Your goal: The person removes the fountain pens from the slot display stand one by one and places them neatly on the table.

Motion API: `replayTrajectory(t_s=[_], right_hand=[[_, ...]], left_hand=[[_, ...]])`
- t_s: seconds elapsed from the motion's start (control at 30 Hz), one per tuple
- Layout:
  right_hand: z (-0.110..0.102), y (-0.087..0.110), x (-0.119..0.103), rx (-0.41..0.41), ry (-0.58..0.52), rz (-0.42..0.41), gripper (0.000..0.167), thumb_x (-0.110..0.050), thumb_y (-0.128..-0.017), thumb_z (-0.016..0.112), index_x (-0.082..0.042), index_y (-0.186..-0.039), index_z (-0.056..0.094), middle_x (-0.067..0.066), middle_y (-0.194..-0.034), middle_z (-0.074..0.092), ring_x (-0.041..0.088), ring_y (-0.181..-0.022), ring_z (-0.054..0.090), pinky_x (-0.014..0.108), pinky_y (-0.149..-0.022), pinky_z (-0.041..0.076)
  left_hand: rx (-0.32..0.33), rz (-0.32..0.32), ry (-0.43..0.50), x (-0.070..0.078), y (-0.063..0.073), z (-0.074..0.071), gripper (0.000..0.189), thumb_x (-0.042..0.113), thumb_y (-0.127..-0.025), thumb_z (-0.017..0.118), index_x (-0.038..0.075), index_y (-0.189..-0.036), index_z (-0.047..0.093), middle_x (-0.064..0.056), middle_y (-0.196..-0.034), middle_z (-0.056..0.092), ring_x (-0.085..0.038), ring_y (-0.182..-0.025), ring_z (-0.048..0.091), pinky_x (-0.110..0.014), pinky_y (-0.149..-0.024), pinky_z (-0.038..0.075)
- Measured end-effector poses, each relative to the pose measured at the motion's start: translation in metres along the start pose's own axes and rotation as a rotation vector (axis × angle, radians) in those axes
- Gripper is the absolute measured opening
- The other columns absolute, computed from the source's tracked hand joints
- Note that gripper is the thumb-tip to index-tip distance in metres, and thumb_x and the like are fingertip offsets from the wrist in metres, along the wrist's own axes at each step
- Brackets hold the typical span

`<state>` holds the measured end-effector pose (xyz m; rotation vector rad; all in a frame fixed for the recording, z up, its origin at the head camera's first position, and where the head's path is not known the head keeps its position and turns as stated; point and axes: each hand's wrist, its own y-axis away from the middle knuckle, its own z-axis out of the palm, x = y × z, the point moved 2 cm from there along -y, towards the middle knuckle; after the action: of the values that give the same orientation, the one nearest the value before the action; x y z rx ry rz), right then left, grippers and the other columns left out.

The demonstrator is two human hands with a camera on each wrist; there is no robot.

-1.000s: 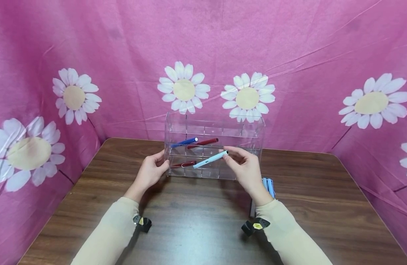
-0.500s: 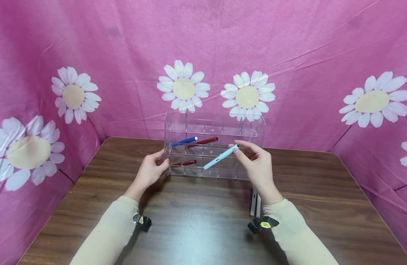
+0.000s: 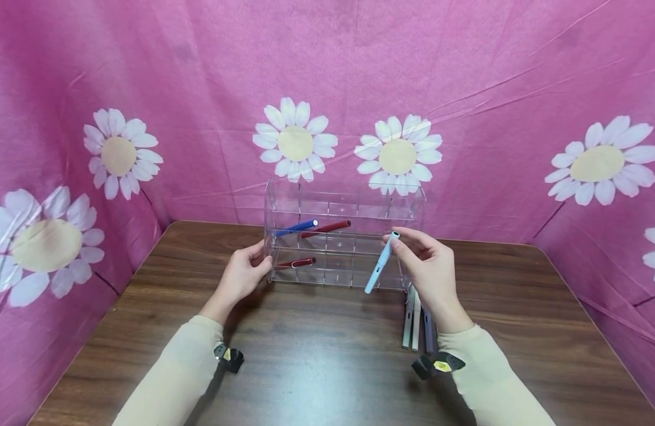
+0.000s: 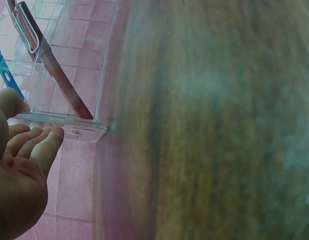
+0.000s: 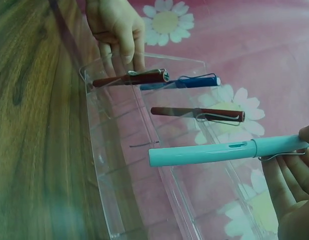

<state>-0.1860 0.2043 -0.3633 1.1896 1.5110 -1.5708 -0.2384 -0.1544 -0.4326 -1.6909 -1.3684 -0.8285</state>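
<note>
A clear plastic pen rack point(image 3: 340, 207) with tiered compartments stands on the table. My left hand point(image 3: 241, 273) grips its left side wall, thumb on one face and fingers on the other, as the left wrist view shows. My right hand point(image 3: 431, 273) pinches a light blue pen point(image 3: 378, 267) near its upper end, clip side toward the fingers in the right wrist view. This pen slants down in front of the rack's right part. In the rack's left part lie a blue pen point(image 3: 297, 227), a dark red pen point(image 3: 327, 229) and, lower, another dark red pen point(image 3: 296, 263).
Several pens lie beneath and beside my right wrist, among them a grey pen point(image 3: 408, 322) and a dark bluish pen point(image 3: 429, 331). The brown wooden table point(image 3: 306, 367) meets a pink flowered cloth point(image 3: 199, 148) behind the rack.
My right hand has moved right with the light blue pen, away from the lower red pen, and the pen has swung steeper. My left hand keeps its grip on the rack.
</note>
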Motion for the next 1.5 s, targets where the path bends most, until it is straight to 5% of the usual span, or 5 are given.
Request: replayTrajectory(t_s=[0.2,0.3,0.63,1.5], right_hand=[[-0.011,0.001,0.000,0.028,-0.013,0.010,0.026,-0.004,-0.101,0.073,0.004,-0.126,0.076,0.002,-0.101,0.086,0.004,-0.084,0.079,0.016,-0.066,0.057],[-0.016,0.002,0.000,0.048,-0.015,0.022,0.027,-0.003,-0.101,0.072,0.007,-0.126,0.075,-0.002,-0.098,0.086,0.002,-0.081,0.077,0.015,-0.061,0.055],[-0.034,0.005,0.004,0.057,0.003,0.059,0.030,-0.003,-0.100,0.073,0.011,-0.127,0.072,-0.008,-0.098,0.085,0.004,-0.085,0.079,0.018,-0.080,0.062],[-0.078,0.015,0.009,0.053,0.235,0.138,0.027,-0.015,-0.101,0.077,-0.005,-0.126,0.079,-0.021,-0.096,0.082,0.000,-0.078,0.072,0.013,-0.078,0.058]], left_hand=[[-0.004,0.003,0.004,0.000,0.000,0.000,0.050,0.003,-0.101,0.063,-0.004,-0.150,0.059,-0.027,-0.129,0.074,-0.021,-0.107,0.072,-0.006,-0.082,0.049],[-0.005,0.006,0.002,-0.001,0.000,0.000,0.050,0.004,-0.101,0.062,-0.004,-0.150,0.059,-0.027,-0.129,0.074,-0.021,-0.106,0.073,-0.006,-0.081,0.050],[-0.005,-0.025,-0.028,0.000,0.002,-0.001,0.051,0.005,-0.102,0.064,-0.004,-0.151,0.058,-0.026,-0.132,0.073,-0.023,-0.111,0.072,-0.010,-0.087,0.052],[-0.012,-0.029,-0.032,-0.002,-0.001,0.000,0.052,0.007,-0.102,0.063,-0.003,-0.152,0.057,-0.025,-0.131,0.074,-0.021,-0.106,0.072,-0.009,-0.081,0.051]])
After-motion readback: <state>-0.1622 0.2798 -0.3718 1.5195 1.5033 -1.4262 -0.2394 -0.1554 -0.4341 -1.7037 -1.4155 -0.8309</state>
